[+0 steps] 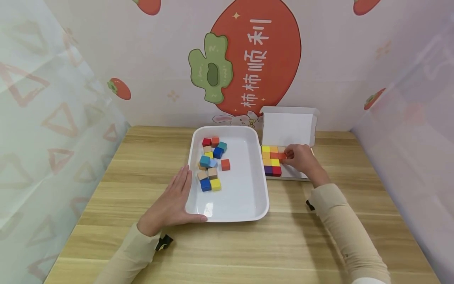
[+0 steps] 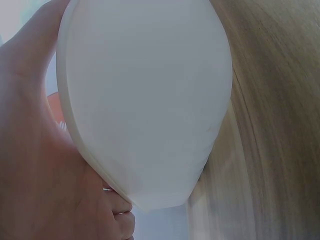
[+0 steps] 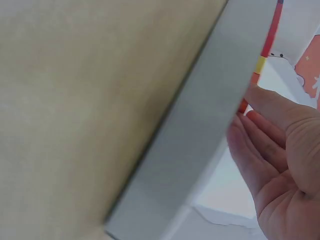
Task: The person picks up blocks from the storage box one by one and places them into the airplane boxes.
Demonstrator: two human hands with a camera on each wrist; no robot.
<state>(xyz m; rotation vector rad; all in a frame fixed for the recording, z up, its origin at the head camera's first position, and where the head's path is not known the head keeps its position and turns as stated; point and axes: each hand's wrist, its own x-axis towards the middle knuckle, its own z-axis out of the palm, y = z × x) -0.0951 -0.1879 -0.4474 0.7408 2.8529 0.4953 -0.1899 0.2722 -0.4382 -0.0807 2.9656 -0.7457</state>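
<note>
My left hand rests along the near left corner of a white tray, straight fingers on its left rim and thumb on the front rim. The left wrist view has that hand against the tray's outer wall. Inside the tray lie loose wooden cubes, among them a lone orange-red cube. Over an open white box, my right hand pinches an orange-red cube between thumb and fingertips, beside the cubes set in rows there. The right wrist view has this cube partly hidden behind the box wall.
The box's raised lid stands at the back, near the printed backdrop. The tray sits just left of the box on the wooden table. Patterned sheets hang on both sides. A black strap piece shows at the left cuff.
</note>
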